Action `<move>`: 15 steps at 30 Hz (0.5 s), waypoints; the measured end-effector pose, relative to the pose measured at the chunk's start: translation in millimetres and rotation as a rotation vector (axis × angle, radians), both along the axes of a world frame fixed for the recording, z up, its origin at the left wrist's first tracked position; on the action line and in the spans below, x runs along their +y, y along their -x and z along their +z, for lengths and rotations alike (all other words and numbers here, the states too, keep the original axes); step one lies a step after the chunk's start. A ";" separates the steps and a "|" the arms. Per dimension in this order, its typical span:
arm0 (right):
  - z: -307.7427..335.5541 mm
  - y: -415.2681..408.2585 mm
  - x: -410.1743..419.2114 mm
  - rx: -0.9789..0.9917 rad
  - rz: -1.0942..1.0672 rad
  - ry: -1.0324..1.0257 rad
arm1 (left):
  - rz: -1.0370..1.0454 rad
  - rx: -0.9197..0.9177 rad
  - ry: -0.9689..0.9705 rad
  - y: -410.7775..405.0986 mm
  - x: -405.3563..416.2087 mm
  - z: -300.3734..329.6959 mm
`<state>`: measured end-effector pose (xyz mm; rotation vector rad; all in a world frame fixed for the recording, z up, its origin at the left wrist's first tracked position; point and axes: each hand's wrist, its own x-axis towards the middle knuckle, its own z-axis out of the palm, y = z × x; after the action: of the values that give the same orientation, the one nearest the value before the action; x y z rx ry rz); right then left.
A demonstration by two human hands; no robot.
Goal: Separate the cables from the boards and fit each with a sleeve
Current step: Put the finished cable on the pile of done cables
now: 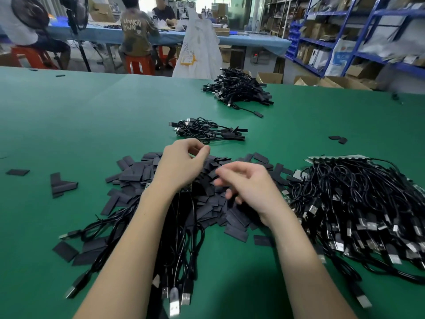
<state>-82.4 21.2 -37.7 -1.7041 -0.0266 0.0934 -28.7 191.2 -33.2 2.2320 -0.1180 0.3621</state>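
From my remote view, the green desk fills the foreground. Behind it stands a long table under a blue cover, with people seated at it on orange stools. At the far left I see a black standing fan. A large white sack stands just beyond the desk's far edge. On the right, blue metal shelving holds cartons and packets; open cardboard boxes sit on the floor beneath it. The room's far end is brightly lit.
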 end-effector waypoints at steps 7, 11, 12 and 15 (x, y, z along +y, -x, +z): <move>-13.4 10.2 42.5 -0.132 0.184 0.391 | 0.015 -0.010 0.012 4.1 6.2 2.9; -12.3 9.8 41.4 -0.188 0.096 0.309 | 0.031 0.019 -0.076 4.6 10.2 1.1; -11.0 9.9 41.5 -0.181 0.058 0.242 | 0.053 0.022 -0.105 4.6 11.9 0.8; -5.1 9.8 40.0 -0.108 0.008 0.026 | 0.114 0.062 -0.160 6.1 16.2 -1.8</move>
<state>-92.2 61.2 -42.7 -1.7332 -0.1129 0.0072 -34.8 207.4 -34.9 2.4118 0.0138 0.3552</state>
